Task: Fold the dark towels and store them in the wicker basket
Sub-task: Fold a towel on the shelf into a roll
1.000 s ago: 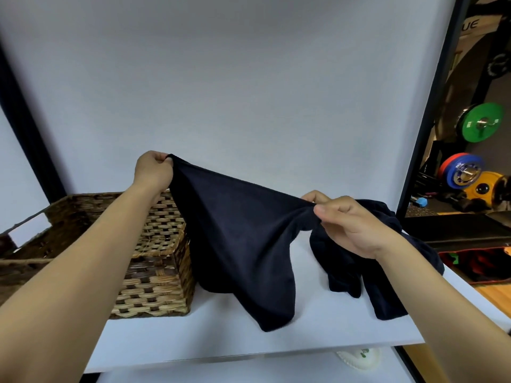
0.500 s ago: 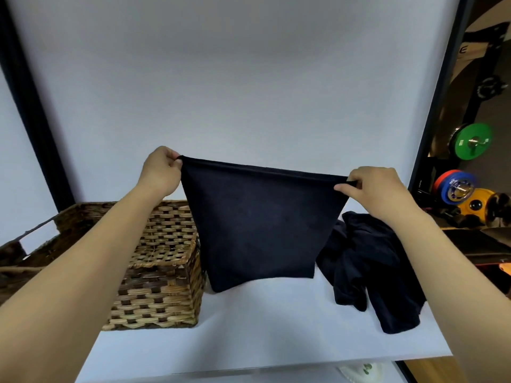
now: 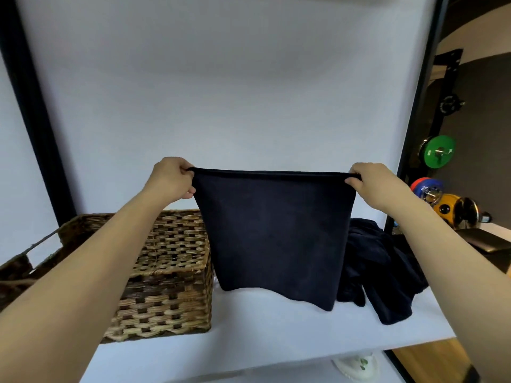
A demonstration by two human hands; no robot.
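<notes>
Towel first: a dark navy, soft rectangular towel [image 3: 273, 233] hangs in front of me, stretched flat between my two hands. My left hand [image 3: 171, 179] pinches its upper left corner with curled fingers, and my right hand [image 3: 372, 182] pinches the upper right corner the same way, so the top edge runs taut and nearly level between them. My hands are held well apart, raised above the white table top [image 3: 249, 335]. The towel's lower edge dips lowest at its right side, close to the table; I cannot tell whether it touches.

To my left, the brown woven wicker basket [image 3: 166, 277] stands on the table, its right wall just beside the hanging towel. I cannot see what lies on its floor, as my left forearm crosses it. To my right, behind the held towel's edge, a crumpled heap of dark towels [image 3: 381, 272] lies on the table. Beyond the table's right side stand coloured round weight plates [image 3: 439, 156].
</notes>
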